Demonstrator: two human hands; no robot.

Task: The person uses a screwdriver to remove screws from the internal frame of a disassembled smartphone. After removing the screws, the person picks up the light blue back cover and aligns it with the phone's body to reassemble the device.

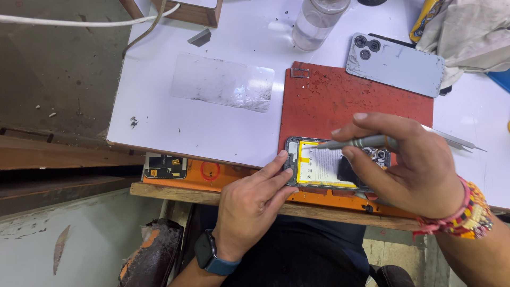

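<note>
Left hand (254,201) is bracing the opened phone (329,169) with fingers stretched flat along its edge, gripping nothing. Right hand (404,165) is pinching a grey screwdriver (356,142) over it. Phone's lying on the red mat's (340,101) near edge.

The opened phone (324,169) lies at the near edge of the work mat (340,98). A detached back cover (396,64) rests behind it, right. A screen protector (223,82) lies left of the mat, a bottle (317,24) behind.
</note>
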